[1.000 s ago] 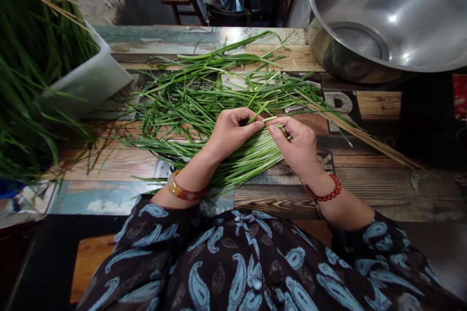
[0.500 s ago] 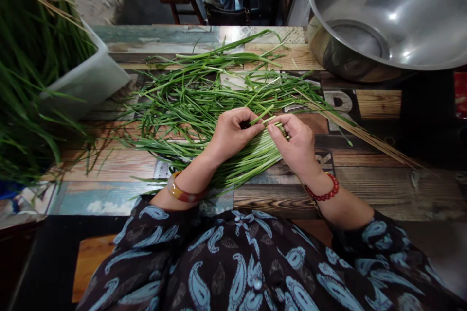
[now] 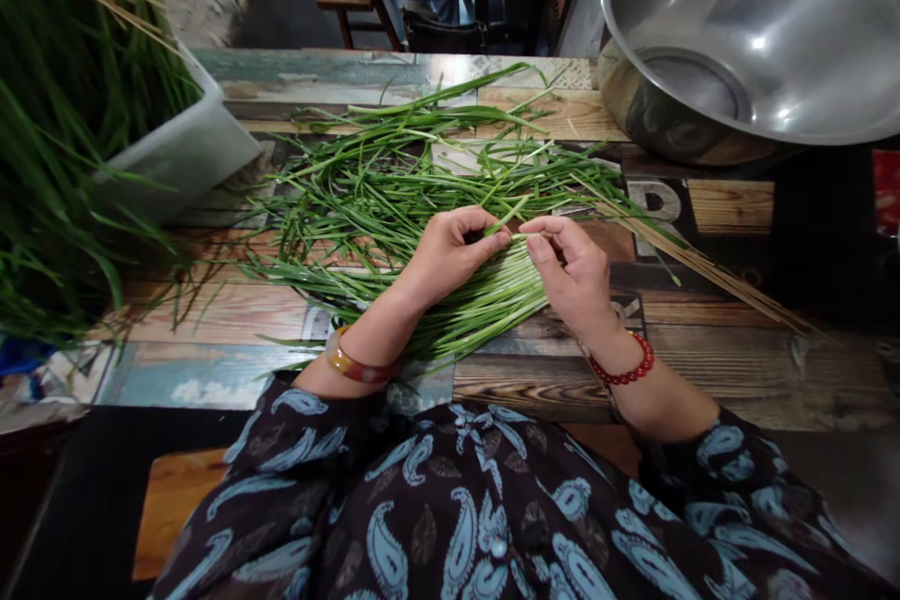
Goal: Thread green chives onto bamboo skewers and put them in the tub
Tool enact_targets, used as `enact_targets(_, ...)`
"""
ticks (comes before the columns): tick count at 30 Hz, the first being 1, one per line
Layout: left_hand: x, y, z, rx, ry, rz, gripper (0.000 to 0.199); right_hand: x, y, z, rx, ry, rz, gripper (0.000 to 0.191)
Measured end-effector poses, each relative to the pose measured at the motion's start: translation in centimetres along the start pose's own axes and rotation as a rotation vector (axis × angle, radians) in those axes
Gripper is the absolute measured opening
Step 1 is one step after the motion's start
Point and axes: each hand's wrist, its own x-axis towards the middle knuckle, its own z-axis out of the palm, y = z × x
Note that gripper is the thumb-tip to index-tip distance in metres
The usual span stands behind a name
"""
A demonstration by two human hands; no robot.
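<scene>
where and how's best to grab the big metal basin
I'd grip the metal basin by its rim, coming from above and outside on the left, thumb inside and fingers beneath the lip. It sits open side up, and its wall tapers inward below the rim. Being wide, it probably needs a second grip opposite, though that edge is out of view.

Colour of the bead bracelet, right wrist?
Red: the bead bracelet on the right wrist shows best in the head view, the only one.
</scene>
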Motion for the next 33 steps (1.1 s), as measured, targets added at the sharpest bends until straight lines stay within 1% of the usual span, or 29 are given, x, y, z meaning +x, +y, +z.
enact_targets(4,0.0,0.0,0.4,0.036,-0.029,0.036,0.020,0.0,0.2,0.3,-0.023,0.017,-0.023,0.020)
enact_targets(8,0.0,0.2,0.6,0.070,-0.105,0.087,0.024,-0.1,0.6,0.5,-0.083,0.046,-0.040,0.020)
enact_targets(10,0.0,0.2,0.5,0.060,-0.123,0.078,0.023,0.0,0.6,0.5,-0.096,0.047,-0.042,0.021)
enact_targets(12,0.0,0.1,0.2,0.035,-0.096,0.042,0.019,0.0,0.5,0.4,-0.082,0.041,-0.048,0.022)
enact_targets(14,0.0,-0.1,0.0,0.002,-0.030,0.010,0.017,0.1,0.3,0.2,-0.061,0.035,-0.055,0.024)
enact_targets(17,0.1,-0.4,-0.1,-0.069,0.052,-0.002,0.026,0.1,-0.1,0.0,-0.042,0.032,-0.047,0.030)
enact_targets(20,0.2,-0.6,-0.1,-0.118,0.069,-0.009,0.035,0.0,-0.2,-0.1,-0.034,0.029,-0.025,0.034)
enact_targets(23,0.2,-0.7,0.0,-0.094,0.058,-0.002,0.039,0.0,-0.1,0.0,0.003,0.033,-0.006,0.038)
enact_targets(26,0.3,-0.8,-0.1,-0.034,0.062,0.006,0.033,0.2,0.5,0.1,0.139,0.007,0.048,0.045)
enact_targets(30,0.6,-1.0,-0.4,0.089,0.087,0.046,0.023,0.6,1.3,0.2,0.388,-0.087,0.224,0.061)
enact_targets(32,0.7,-1.1,-0.5,0.156,0.082,0.088,0.020,0.7,1.4,0.1,0.448,-0.109,0.304,0.068)
enact_targets(33,0.7,-1.1,-0.5,0.177,0.078,0.103,0.019,0.8,1.4,0.1,0.456,-0.109,0.320,0.070)
